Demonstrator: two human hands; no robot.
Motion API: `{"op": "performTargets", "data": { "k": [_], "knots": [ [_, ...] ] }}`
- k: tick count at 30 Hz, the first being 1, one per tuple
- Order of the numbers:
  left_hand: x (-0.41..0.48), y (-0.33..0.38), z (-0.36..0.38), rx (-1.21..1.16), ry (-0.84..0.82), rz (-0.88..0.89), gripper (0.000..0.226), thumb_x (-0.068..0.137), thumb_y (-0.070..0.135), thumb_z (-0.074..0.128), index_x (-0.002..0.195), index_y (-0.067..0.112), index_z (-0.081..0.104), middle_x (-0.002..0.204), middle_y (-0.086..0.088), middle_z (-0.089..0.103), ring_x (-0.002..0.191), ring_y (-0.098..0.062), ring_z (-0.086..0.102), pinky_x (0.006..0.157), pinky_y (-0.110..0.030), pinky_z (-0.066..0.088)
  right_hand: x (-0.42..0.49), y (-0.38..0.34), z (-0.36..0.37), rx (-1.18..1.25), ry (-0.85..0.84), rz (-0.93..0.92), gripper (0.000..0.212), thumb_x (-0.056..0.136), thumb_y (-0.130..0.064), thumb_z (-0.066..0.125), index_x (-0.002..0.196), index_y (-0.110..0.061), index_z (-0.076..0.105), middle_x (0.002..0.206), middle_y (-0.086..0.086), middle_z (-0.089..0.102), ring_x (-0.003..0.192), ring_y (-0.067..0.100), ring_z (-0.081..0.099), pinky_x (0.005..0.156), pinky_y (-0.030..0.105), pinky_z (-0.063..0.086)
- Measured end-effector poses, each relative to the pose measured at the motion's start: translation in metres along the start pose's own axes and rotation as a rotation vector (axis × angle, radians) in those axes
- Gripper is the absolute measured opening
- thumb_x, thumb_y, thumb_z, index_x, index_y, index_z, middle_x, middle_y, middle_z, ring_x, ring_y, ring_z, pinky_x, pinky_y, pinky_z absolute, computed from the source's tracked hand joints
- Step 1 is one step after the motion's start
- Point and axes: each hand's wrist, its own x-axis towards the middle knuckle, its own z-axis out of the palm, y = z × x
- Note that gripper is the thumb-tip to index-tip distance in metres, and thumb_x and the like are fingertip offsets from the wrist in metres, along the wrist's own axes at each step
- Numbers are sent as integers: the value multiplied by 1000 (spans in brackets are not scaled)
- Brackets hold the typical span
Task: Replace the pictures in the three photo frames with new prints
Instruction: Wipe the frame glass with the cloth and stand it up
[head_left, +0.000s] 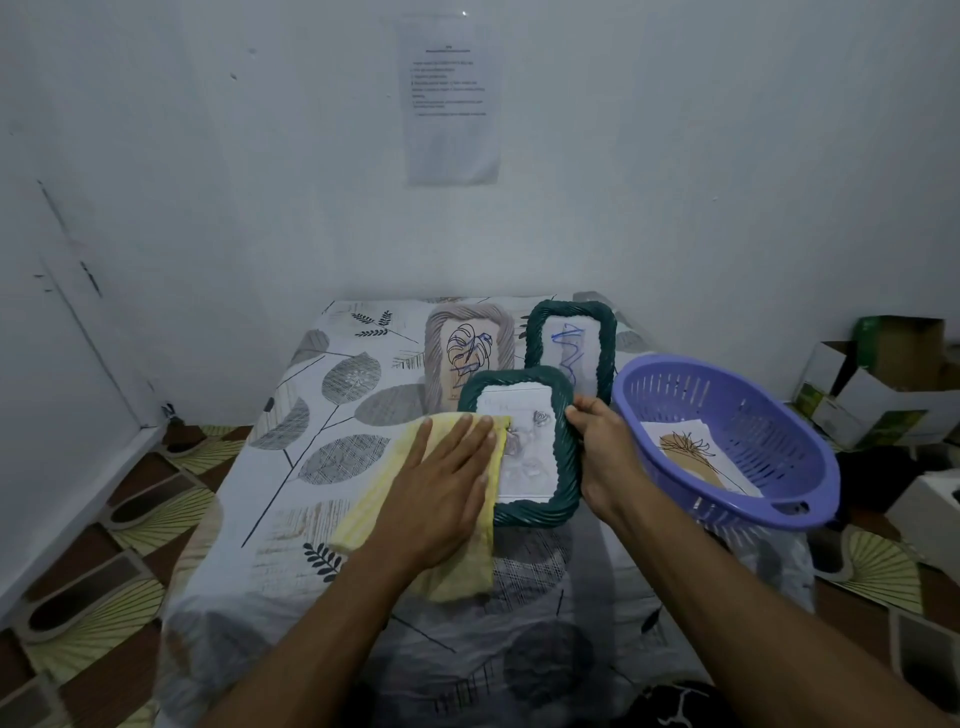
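wipe step | left hand (447, 483) flat, fingers straight, pressing cloth (374, 514) on frame (540, 512) | right hand (602, 447) grips frame edge | I'd wipe lightly, brace firmly | glass possibly smudged, view dim

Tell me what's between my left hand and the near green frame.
The yellow cloth: in the head view your left hand lies flat on it, and the cloth covers the left edge of the near green frame.
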Motion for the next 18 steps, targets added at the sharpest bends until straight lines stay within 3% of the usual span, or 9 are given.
{"op": "performTargets", "data": {
  "k": [2, 4, 8, 14, 18],
  "knots": [
    [0, 6, 1, -33, -4, 7, 56, 99, 36, 10, 153, 23, 9, 160, 10, -3, 148, -12, -9, 120, -44, -9, -2, 2, 3, -6, -11, 3, 22, 99, -6, 43, 113, -2, 59, 99, 19, 67, 82, 31, 62, 80, 47, 53],
    [-3, 12, 3, -111, -33, 124, 53, 101, 34, 15, 153, 25, 10, 160, 12, -2, 148, -10, -8, 120, -43, -11, -1, -1, 3, -28, -10, -9, 21, 99, -5, 43, 113, -2, 59, 101, 19, 67, 83, 31, 62, 82, 47, 53],
    [-8, 11, 0, -149, -48, 254, 51, 102, 35, 17, 153, 29, 16, 160, 15, 3, 148, -6, -4, 118, -44, -14, 3, -6, -1, -11, 7, -35, 22, 98, -4, 43, 113, -3, 59, 98, 18, 67, 78, 29, 63, 75, 41, 53],
    [21, 2, -5, 35, -20, 3, 55, 102, 39, 10, 153, 26, -6, 160, 11, -12, 148, -8, -9, 118, -46, -16, -10, 14, 4, 0, -73, 30, 19, 98, -4, 46, 108, -3, 61, 94, 18, 68, 75, 27, 64, 68, 37, 54],
    [34, 8, -6, 9, -24, 40, 55, 102, 38, 11, 154, 26, 0, 161, 11, -5, 148, -8, -5, 118, -46, -15, -11, 16, 3, 72, -93, 39, 21, 98, -4, 45, 112, 0, 59, 94, 18, 66, 76, 29, 63, 68, 38, 54]
  ]
}}
